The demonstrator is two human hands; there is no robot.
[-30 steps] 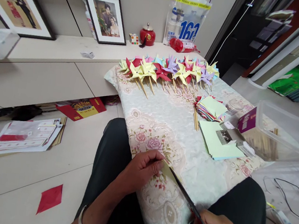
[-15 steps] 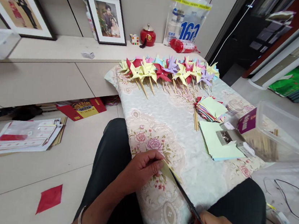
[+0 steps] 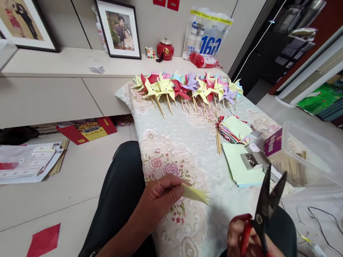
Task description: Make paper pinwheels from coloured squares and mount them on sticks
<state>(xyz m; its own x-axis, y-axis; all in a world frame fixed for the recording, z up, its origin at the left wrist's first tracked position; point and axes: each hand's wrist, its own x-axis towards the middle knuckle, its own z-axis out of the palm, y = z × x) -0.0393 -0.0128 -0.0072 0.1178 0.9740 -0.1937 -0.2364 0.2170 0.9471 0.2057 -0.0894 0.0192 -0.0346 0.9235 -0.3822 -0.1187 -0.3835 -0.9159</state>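
Between its thumb and fingers, my left hand (image 3: 163,196) pinches a folded stack of pale yellow paper (image 3: 195,193) above the table's near edge. My right hand (image 3: 256,251) grips red-handled scissors (image 3: 267,207), their dark blades pointing up and slightly apart, away from the paper. Farther right lie light green paper sheets (image 3: 239,174) with a small box of metal fasteners (image 3: 250,160) on them. Behind these is a pile of cut coloured paper (image 3: 234,130), with a few wooden sticks (image 3: 218,142) beside it. Many paper pinwheels (image 3: 192,88) on sticks cover the table's far end.
A flowered cloth covers the table (image 3: 188,147). At its right stands a clear plastic bin (image 3: 313,142) holding sticks. Framed photos (image 3: 121,30) and a bag of rolls (image 3: 206,37) stand on the cabinet behind. Red paper (image 3: 43,241) lies on the floor at left; cables (image 3: 324,230) at right.
The scissors have come off the yellow paper and swung to the right, blades turned upward. My left hand still holds the paper in about the same place. The camera view has tilted slightly up.
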